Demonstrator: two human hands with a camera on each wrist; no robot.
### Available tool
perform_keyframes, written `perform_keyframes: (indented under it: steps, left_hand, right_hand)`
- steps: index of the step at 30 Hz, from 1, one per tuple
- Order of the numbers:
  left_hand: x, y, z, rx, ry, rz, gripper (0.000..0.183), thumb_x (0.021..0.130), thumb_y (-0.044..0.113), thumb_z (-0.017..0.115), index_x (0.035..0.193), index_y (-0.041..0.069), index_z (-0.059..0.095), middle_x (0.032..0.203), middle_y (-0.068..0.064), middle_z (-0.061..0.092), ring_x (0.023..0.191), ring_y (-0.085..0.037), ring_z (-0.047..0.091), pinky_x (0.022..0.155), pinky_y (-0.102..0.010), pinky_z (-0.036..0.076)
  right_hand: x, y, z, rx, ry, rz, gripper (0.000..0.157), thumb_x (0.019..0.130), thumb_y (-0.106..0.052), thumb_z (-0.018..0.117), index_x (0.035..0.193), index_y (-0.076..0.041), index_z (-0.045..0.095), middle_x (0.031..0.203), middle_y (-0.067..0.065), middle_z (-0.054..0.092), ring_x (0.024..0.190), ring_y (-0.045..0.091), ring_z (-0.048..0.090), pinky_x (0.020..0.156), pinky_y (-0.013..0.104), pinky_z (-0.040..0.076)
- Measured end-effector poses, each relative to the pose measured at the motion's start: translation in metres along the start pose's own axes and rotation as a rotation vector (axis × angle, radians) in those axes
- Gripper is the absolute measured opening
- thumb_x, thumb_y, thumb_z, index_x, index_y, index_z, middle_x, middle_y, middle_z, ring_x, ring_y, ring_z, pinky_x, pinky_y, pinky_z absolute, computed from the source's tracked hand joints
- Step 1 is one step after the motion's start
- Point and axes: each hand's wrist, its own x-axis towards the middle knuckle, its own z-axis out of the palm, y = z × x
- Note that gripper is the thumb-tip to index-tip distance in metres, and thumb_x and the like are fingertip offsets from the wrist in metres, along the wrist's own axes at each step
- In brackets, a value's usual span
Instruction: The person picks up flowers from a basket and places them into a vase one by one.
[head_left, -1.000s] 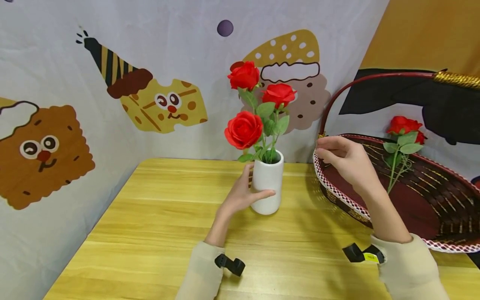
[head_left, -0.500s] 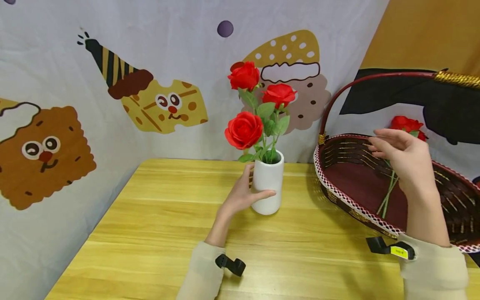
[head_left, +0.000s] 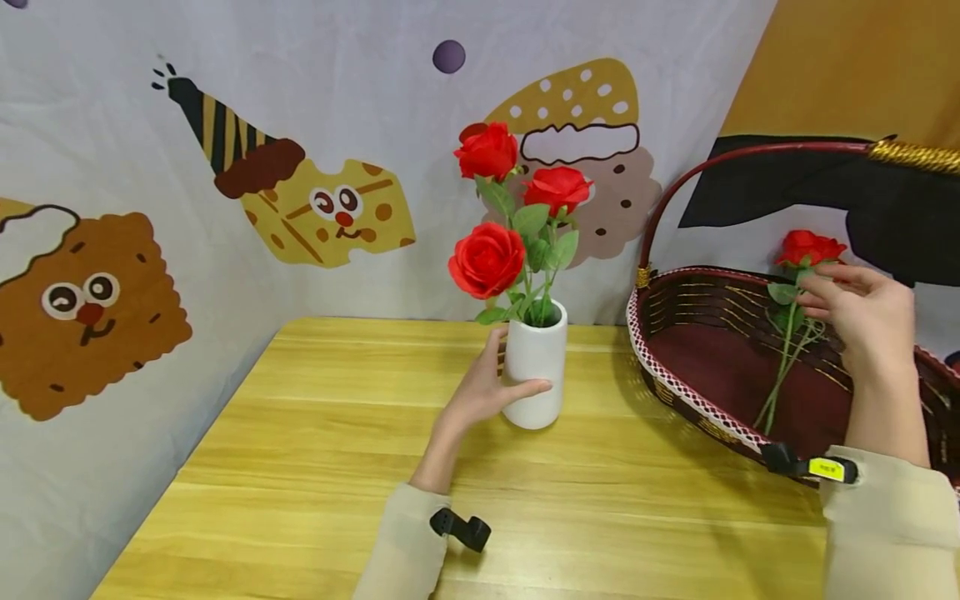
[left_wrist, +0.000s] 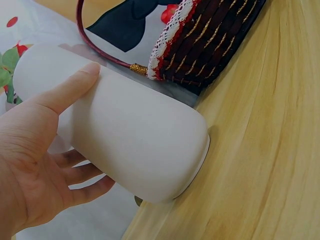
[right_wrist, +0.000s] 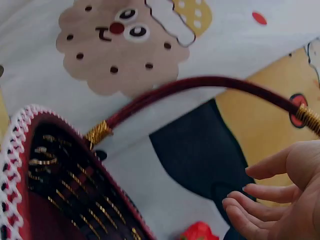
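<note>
My left hand (head_left: 480, 385) grips a white vase (head_left: 536, 367) that stands on the table, its thumb across the front and its fingers around the far side. Three red artificial roses (head_left: 487, 260) with green leaves rise from the vase. In the left wrist view, the thumb lies along the smooth wall of the vase (left_wrist: 135, 130). My right hand (head_left: 876, 321) is over the wicker basket (head_left: 697, 408), its fingertips right at the leaves below a red rose (head_left: 810, 248) leaning inside. In the right wrist view, the fingers of the right hand (right_wrist: 280, 205) are parted, with the rose (right_wrist: 199, 232) at the bottom edge.
The basket's tall dark-red handle (head_left: 780, 152), wrapped partly in gold cord, arches behind my right hand. White lace edges the basket's rim. A cloth backdrop (head_left: 360, 75) with cartoon figures hangs behind the wooden table (head_left: 300, 467).
My right hand has moved right, from beside the basket's left rim to the rose inside the basket. The left hand and the vase have stayed in place.
</note>
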Motion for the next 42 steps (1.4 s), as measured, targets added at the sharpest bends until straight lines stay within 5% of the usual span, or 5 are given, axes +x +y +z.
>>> perform_keyframes:
  steps: [9,23,31,35,42]
  left_hand:
    - [-0.002,0.001,-0.001,0.007,0.001,-0.012,0.084,0.068,0.048,0.076,0.135,0.036,0.025,0.126,0.006,0.046,0.112,-0.014,0.048,0.09,-0.038,0.043]
    - [-0.001,0.001,0.0,0.014,-0.003,-0.009,0.085,0.069,0.048,0.076,0.136,0.034,0.025,0.128,0.004,0.046,0.113,-0.016,0.048,0.09,-0.039,0.043]
    - [-0.001,0.0,0.0,0.013,-0.002,-0.004,0.084,0.069,0.047,0.076,0.135,0.035,0.025,0.127,0.006,0.046,0.111,-0.014,0.048,0.09,-0.038,0.043]
    - [-0.001,0.0,0.0,0.009,-0.003,-0.002,0.084,0.069,0.047,0.076,0.135,0.035,0.025,0.127,0.006,0.046,0.112,-0.014,0.048,0.09,-0.039,0.043]
    - [-0.001,0.001,0.0,0.001,-0.001,-0.01,0.084,0.069,0.048,0.076,0.134,0.036,0.025,0.128,0.005,0.046,0.113,-0.017,0.047,0.09,-0.041,0.042]
  right_hand:
    - [0.02,0.019,-0.01,0.035,0.096,0.199,0.019,0.084,-0.036,0.062,0.093,-0.03,0.047,0.087,-0.011,0.042,0.047,-0.006,0.053,0.048,0.011,0.045]
    - [0.064,0.077,-0.02,-0.029,0.053,0.309,0.023,0.088,-0.03,0.06,0.106,-0.016,0.061,0.082,0.004,0.063,0.047,0.004,0.057,0.047,0.024,0.05]
    - [0.058,0.088,-0.029,0.048,-0.137,0.387,0.09,0.079,-0.033,0.07,0.14,0.008,0.018,0.053,-0.01,0.054,0.05,0.013,0.063,0.055,0.032,0.053]
    - [0.06,0.099,-0.028,0.031,-0.2,0.394,0.067,0.083,-0.027,0.066,0.131,0.006,0.033,0.057,-0.007,0.057,0.056,0.015,0.065,0.061,0.034,0.054]
    - [0.065,0.111,-0.026,0.193,-0.286,0.415,0.017,0.074,-0.023,0.077,0.07,-0.015,0.062,0.062,-0.002,0.064,0.061,0.02,0.067,0.063,0.036,0.053]
